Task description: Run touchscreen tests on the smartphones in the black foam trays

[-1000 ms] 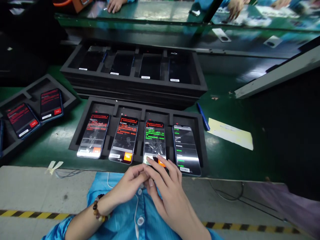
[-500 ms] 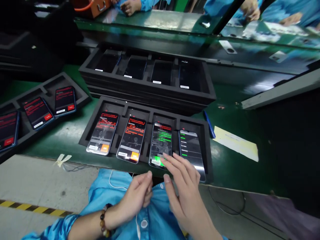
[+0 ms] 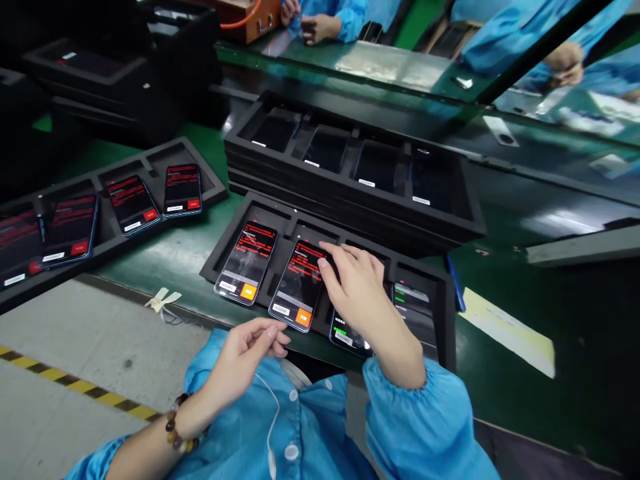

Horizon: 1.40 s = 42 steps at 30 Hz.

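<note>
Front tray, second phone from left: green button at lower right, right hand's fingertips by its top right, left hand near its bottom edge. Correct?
One slip: the head view shows that phone with an orange button, not green. The right hand has fingertips by its top right; the left hand is near its bottom edge.

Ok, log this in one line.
left hand: near second phone from left in front tray; right hand: at its upper right edge; contact: unclear; screen: red text, orange button
</note>
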Tool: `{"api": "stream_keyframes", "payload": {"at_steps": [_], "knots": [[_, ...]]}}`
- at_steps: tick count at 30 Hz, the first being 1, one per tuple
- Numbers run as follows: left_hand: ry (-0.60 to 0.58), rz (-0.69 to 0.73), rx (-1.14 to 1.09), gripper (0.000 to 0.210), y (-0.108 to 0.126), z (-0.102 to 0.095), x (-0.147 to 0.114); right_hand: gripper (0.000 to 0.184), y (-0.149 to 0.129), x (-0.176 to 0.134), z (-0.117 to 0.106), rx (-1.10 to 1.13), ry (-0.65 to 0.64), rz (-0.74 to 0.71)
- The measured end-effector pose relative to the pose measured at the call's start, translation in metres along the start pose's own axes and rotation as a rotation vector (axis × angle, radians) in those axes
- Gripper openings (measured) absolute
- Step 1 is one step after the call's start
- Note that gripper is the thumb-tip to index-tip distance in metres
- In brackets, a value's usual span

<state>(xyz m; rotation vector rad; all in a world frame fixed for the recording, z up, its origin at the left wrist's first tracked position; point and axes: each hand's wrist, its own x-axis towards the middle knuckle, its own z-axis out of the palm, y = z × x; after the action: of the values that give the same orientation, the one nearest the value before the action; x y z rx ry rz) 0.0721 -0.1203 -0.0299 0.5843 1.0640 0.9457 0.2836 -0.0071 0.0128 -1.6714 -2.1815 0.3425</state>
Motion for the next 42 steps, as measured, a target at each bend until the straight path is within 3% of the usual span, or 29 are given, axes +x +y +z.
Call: {"api": "stream_keyframes", "payload": {"at_steps": [5, 11, 17, 28, 35, 42], "knots": [[0.061, -0.038, -0.039, 0.066, -0.003, -0.003, 0.003, 0.049, 0.008, 0.004, 0.006, -0.017, -0.038, 0.019], [-0.075, -0.034, 0.232, 0.06, 0.007, -0.019, -0.004, 0.051, 0.017, 0.003, 0.012, -0.008, -0.02, 0.024], [-0.083, 0.05, 0.228, 0.059, 0.015, -0.027, -0.013, 0.05, 0.026, 0.011, 0.016, -0.022, -0.02, -0.001], [0.086, 0.038, 0.213, 0.066, -0.002, -0.012, -0.006, 0.045, 0.02, 0.018, 0.014, -0.063, -0.03, 0.011], [0.05, -0.068, 0.046, 0.072, 0.001, 0.008, 0.001, 0.046, 0.018, 0.021, 0.011, 0.014, -0.038, 0.019], [0.019, -0.099, 0.01, 0.065, 0.01, 0.003, 0.007, 0.047, 0.019, 0.026, 0.001, 0.057, -0.136, 0.033]]}}
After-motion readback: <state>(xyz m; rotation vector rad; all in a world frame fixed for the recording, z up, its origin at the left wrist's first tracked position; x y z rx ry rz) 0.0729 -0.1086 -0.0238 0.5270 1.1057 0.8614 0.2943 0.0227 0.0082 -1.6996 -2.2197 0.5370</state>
